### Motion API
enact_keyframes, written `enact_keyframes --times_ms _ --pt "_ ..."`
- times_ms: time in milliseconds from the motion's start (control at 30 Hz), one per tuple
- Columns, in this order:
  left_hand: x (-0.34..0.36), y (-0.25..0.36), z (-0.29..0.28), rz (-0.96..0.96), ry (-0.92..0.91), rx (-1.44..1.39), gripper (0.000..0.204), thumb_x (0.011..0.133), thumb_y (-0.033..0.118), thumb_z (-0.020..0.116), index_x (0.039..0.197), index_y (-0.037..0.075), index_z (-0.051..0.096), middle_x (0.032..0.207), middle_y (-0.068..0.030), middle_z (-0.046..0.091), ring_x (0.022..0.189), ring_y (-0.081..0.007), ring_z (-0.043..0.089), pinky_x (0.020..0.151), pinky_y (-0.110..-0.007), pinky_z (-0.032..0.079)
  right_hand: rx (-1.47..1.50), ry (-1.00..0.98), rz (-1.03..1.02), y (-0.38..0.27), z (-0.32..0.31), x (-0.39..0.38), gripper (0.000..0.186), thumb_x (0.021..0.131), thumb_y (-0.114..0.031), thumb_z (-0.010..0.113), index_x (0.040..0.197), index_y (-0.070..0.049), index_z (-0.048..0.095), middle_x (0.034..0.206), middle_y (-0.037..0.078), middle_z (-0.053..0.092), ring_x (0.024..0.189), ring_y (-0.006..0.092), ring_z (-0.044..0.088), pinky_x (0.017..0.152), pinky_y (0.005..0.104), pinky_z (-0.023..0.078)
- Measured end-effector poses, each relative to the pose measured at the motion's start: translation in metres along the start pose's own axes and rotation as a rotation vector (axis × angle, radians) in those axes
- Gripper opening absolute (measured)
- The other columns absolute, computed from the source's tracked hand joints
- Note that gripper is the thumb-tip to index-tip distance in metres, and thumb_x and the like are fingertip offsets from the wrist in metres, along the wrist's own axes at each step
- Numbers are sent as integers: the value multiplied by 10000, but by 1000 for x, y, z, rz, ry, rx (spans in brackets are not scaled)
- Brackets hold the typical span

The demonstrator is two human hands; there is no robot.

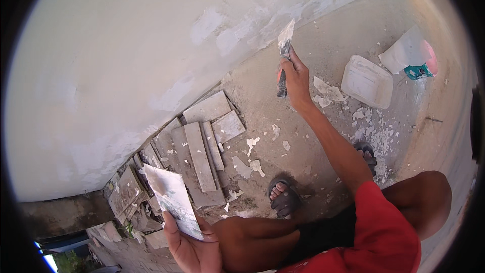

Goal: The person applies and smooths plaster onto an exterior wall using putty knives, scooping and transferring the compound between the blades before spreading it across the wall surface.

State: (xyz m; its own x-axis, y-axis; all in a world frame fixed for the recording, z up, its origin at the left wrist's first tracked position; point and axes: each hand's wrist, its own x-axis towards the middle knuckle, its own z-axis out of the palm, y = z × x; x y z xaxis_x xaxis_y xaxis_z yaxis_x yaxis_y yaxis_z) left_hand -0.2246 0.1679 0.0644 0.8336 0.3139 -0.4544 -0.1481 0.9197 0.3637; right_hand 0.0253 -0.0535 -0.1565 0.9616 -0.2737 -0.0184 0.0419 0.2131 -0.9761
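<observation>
My left hand (192, 240), low in the picture, grips a flat, wide metal plate (169, 192) smeared with white putty; its handle, if any, is hidden. My right hand (295, 73) is closed around the dark, red-marked handle of a putty knife (285, 35), whose blade carries white putty and points up toward the white wall (116, 45). That wall shows lighter patches along its base.
Broken tiles and boards (199, 156) lie along the wall. A white plastic tub (366, 81), a translucent sack (399, 53) and a teal bucket (417, 71) stand at the right, among scattered white flakes (369, 126). My sandaled feet (283, 194) rest on the floor.
</observation>
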Motion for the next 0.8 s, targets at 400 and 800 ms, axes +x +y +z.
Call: enact_keyframes --times_ms 400,800 --pt "25 26 -26 -158 -68 -17 363 1012 131 469 1358 27 506 1382 -135 544 1257 -247 534 1069 -423 435 -32 106 -89 45 116 -25 629 988 -176 467 1518 32 202 733 -3 405 645 79 404 567 272 397" --pt "34 28 -20 -90 23 -61 357 1023 186 471 1340 32 526 1376 -104 553 1251 -200 540 1025 -383 463 -31 221 -168 66 204 -10 721 996 -196 532 1548 -31 98 1361 230 485 901 180 535 884 292 484"
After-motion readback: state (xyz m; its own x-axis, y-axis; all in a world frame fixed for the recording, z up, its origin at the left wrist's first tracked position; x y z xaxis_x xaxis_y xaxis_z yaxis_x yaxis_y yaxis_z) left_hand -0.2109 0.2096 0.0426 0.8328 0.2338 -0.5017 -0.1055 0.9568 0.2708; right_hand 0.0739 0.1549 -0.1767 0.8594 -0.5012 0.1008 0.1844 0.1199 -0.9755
